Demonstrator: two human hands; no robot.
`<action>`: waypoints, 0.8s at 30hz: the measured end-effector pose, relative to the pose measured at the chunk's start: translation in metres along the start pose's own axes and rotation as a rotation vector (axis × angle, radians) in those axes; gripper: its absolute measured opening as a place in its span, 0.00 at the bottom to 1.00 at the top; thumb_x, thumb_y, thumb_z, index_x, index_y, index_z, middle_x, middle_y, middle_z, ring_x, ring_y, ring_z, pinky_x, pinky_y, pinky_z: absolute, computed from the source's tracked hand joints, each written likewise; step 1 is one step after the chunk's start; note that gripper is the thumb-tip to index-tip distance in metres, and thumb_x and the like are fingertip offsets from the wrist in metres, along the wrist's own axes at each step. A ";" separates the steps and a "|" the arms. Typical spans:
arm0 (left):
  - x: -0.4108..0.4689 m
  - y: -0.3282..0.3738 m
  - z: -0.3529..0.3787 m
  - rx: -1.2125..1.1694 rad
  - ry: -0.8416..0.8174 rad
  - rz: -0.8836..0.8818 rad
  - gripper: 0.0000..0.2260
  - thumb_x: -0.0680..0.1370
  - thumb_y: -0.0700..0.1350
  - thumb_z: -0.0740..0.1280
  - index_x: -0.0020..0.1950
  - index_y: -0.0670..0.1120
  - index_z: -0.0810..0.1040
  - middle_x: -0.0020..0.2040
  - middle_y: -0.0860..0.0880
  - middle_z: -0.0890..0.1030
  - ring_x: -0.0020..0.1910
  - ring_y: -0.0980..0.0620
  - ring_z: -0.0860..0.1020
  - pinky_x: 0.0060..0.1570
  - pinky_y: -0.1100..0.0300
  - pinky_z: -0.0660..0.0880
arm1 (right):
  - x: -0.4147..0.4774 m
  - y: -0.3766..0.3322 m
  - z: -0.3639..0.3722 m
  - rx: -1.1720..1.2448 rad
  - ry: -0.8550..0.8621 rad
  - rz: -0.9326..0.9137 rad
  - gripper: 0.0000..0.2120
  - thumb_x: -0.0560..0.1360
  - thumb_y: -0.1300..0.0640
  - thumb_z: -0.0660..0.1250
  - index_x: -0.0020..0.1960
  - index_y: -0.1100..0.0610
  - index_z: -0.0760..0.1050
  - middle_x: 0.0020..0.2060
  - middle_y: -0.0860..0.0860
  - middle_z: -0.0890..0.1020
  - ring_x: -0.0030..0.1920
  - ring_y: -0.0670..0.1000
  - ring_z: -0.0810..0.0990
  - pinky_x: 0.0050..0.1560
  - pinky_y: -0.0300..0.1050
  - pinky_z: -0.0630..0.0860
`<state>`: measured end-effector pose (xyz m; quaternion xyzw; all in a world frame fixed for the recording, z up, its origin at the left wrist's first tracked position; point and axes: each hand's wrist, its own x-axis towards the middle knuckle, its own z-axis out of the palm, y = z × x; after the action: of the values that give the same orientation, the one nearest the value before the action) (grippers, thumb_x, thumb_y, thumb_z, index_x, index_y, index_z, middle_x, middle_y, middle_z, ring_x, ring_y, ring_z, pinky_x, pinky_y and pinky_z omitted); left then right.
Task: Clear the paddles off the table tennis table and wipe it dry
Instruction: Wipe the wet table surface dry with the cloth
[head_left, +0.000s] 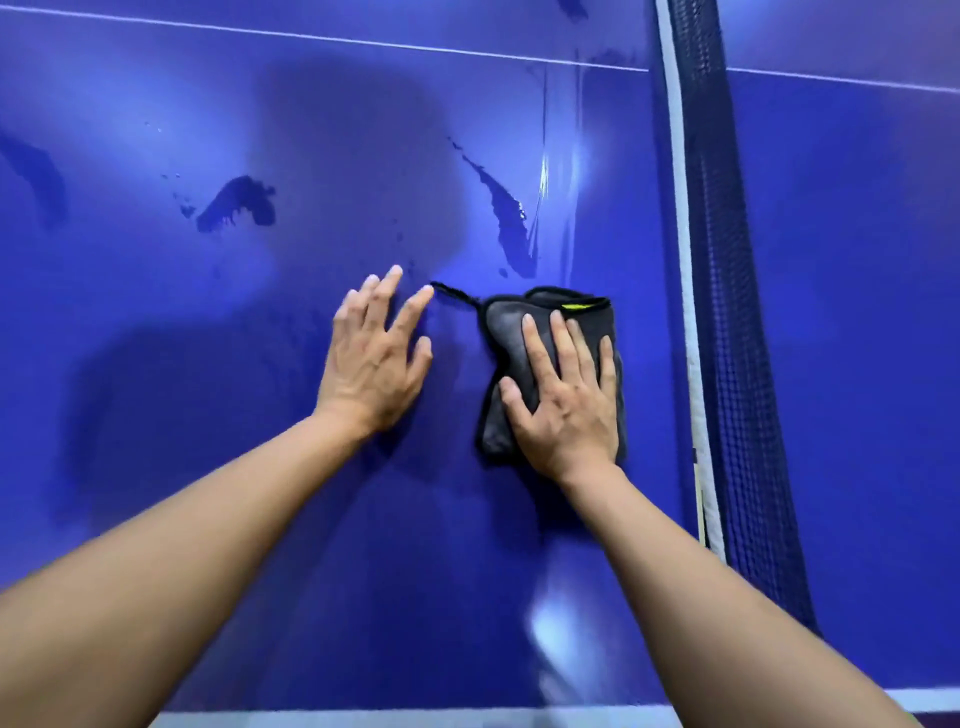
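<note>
A blue table tennis table (208, 467) fills the head view. My right hand (566, 400) lies flat, fingers spread, pressing a folded dark grey cloth (506, 332) with black trim and a yellow tag against the table, just left of the net. My left hand (376, 358) rests flat on the bare table beside the cloth, fingers apart, holding nothing. The cloth's black loop reaches toward my left fingertips. Dark water patches sit beyond the hands: one puddle (239, 205) at the left and a long streak (511, 218) above the cloth. No paddle is in view.
The dark net (727, 312) with its white top band runs from top to bottom on the right. A white centre line (311, 36) crosses the far table. The white near edge (363, 719) lies at the bottom. Another wet smear (36, 176) shows at far left.
</note>
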<state>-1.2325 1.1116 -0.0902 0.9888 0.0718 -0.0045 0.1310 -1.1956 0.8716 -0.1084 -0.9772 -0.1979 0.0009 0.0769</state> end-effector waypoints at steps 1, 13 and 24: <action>0.025 -0.013 -0.005 0.009 0.018 -0.033 0.26 0.81 0.54 0.55 0.77 0.49 0.69 0.79 0.39 0.64 0.75 0.34 0.64 0.74 0.38 0.60 | 0.020 0.002 0.000 0.001 0.009 -0.010 0.34 0.79 0.36 0.56 0.82 0.46 0.55 0.82 0.51 0.56 0.82 0.51 0.54 0.81 0.60 0.45; 0.115 -0.065 -0.005 0.141 -0.140 -0.192 0.28 0.82 0.63 0.43 0.82 0.63 0.41 0.84 0.49 0.42 0.82 0.42 0.42 0.78 0.41 0.38 | 0.329 0.014 0.002 0.000 -0.021 -0.004 0.35 0.78 0.33 0.48 0.83 0.44 0.52 0.82 0.51 0.55 0.82 0.50 0.51 0.80 0.59 0.41; 0.112 -0.064 -0.016 0.125 -0.208 -0.212 0.27 0.84 0.62 0.45 0.80 0.65 0.38 0.82 0.53 0.36 0.81 0.46 0.36 0.78 0.45 0.33 | 0.386 -0.008 -0.005 0.002 -0.073 -0.014 0.34 0.80 0.36 0.46 0.83 0.46 0.49 0.83 0.53 0.51 0.82 0.51 0.48 0.80 0.60 0.39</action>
<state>-1.1308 1.1931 -0.0941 0.9760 0.1615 -0.1254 0.0747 -0.8427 1.0278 -0.0915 -0.9750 -0.2076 0.0359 0.0706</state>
